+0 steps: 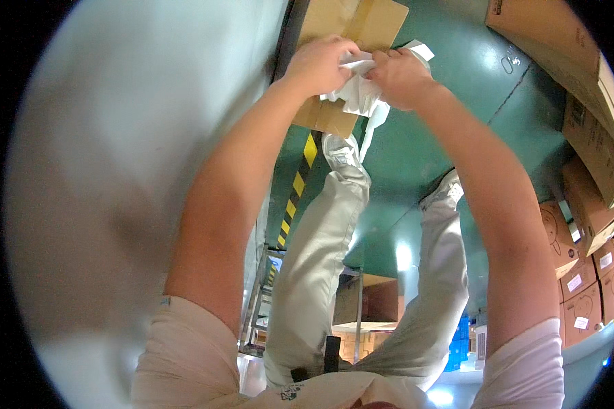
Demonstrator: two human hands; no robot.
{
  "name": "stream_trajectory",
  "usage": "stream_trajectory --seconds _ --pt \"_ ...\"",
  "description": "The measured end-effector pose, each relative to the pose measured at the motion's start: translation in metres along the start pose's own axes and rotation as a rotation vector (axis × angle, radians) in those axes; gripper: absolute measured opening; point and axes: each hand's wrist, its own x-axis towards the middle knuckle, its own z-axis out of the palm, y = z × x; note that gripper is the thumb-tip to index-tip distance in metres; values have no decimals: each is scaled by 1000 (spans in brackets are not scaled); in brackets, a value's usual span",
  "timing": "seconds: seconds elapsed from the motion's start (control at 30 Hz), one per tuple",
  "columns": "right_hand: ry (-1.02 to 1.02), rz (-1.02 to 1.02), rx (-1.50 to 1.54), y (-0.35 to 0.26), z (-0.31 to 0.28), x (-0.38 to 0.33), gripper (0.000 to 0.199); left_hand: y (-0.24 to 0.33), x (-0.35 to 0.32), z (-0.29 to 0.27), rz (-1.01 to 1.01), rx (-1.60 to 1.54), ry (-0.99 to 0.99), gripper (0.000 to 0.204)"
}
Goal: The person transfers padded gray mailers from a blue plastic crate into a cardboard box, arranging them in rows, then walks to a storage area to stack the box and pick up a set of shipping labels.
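Both arms stretch forward over a closed brown cardboard box (382, 20) with tape along its top. My left hand (317, 67) grips a crumpled white sheet (360, 95), its fingers closed on the upper left part. Close beside it, my right hand (404, 76) pinches the same sheet from the right, knuckles up. The sheet is bunched in folds, and a narrow strip of it hangs down towards my shoe. Whether it is paper or thin plastic, I cannot tell. Some fingertips are hidden in the folds.
A pale wall (136, 170) rises on the left, with yellow-black floor tape (295, 191) beside it. Green floor (471, 68) spreads to the right, where cardboard boxes (583, 310) are stacked. My shoe (341, 151) stands right by the box. Behind me are a metal rack and blue crates (459, 344).
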Motion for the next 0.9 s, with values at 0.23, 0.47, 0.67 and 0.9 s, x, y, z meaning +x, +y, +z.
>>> stream_trajectory --seconds 0.23,0.47,0.67,0.9 --pt "-50 335 907 24 3 -43 61 -8 -54 35 -652 -1400 330 67" --pt "107 281 1604 -4 27 -55 65 29 -62 75 -300 -1996 27 77" --pt "70 247 1698 -8 40 -24 60 38 -52 81 -510 -1708 52 50" --pt "388 361 1589 -19 -4 -67 63 40 -69 45 -241 -1952 175 57"
